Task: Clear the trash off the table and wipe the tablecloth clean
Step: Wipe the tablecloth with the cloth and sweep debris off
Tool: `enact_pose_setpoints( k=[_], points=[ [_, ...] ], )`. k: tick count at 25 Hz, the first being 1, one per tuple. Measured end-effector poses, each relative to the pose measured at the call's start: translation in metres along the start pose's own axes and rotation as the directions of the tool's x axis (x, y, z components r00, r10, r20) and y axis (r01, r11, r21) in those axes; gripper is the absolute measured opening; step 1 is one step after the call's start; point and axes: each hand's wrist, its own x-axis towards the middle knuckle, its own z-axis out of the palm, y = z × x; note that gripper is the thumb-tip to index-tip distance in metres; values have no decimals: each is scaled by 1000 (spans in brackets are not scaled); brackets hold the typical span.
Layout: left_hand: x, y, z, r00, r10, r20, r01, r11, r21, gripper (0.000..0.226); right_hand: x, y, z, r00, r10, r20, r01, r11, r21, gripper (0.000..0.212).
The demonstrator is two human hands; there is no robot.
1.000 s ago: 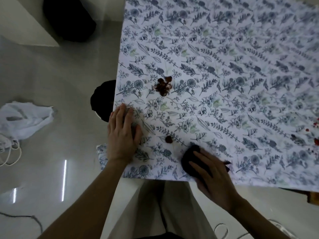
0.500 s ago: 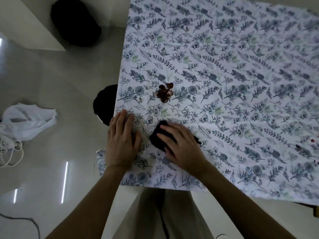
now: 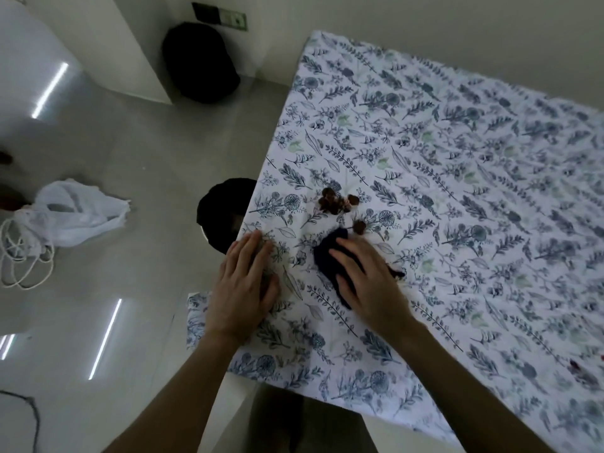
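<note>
Several brown scraps [image 3: 336,202], maybe leaves, beside rag [image 3: 327,256]

One head-worn view — looking steeply down, close over the tablecloth [image 3: 457,165] corner and floor [image 3: 137,178].

Landmark: black rounded object [image 3: 199,60], on the floor against the wall; what it is, cannot tell.

- Just above it: dark wall plate [image 3: 220,16], greenish section at its right end.
- To its right: wall [image 3: 425,21], plain off-white.
- Immediately left of it: white vertical block [image 3: 130,44], corner edge toward the camera, base meeting the floor.
- In front of it: floor [image 3: 147,165], glossy pale grey.
- Far left of it: bright strip of reflected light [image 3: 49,89] on the gloss. A second strip [image 3: 106,338] lies well forward and left.
- Farthest forward-left: thin dark cable [image 3: 31,410] lying on the floor.

Overall light dim and cool.
</note>
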Motion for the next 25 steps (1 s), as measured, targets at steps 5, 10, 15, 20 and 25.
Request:
enact_pose_setpoints(
  k=[5,10,15,20,25],
  points=[
    [1,4,-4,1000,-18,23,18,1000,25,60,-52,13,-8,983,-173,65,172,985,20,41],
    [0,9,-5,999,-40,26,38,998,49,64,-79,77,-33,992,126,-13,-127,989,-74,46],
    [0,9,-3,1000,-28,11,27,999,44,63,-55,126,-52,797,573,-191,-569,819,79,51],
    [0,1,3,1000,18,-2,-18,1000,23,60,-11,105,-36,693,677,-248,-642,736,214,58],
    [-2,0,4,1000,25,-12,-25,999,26,59,23,62,-12,649,719,-248,-666,694,272,53]
  ],
)
